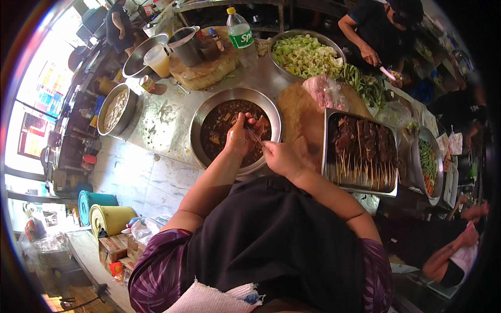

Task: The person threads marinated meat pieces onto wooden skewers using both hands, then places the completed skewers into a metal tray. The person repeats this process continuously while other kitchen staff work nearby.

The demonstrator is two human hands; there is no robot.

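Note:
My left hand (239,137) is over a steel bowl (198,146) of dark brown marinade (214,137) with chunks in it. The palm faces up and the fingers curl around thin wooden skewers (255,137). At the bowl's right rim, my right hand (282,157) pinches the near ends of these skewers. Whether a piece of meat is in my left fingers I cannot tell. To my right, a steel tray (324,156) holds several rows of dark meat skewers (364,137), their bare stick ends towards me.
Beyond the tray lie a round wooden chopping board (291,105) and bagged pink meat (321,90). Cut green vegetables fill a basin (270,53). A Sprite bottle (240,37) stands behind my bowl; a pot of pale mix (127,111) is at left. Across the table, a person (370,53) holds a knife (387,73).

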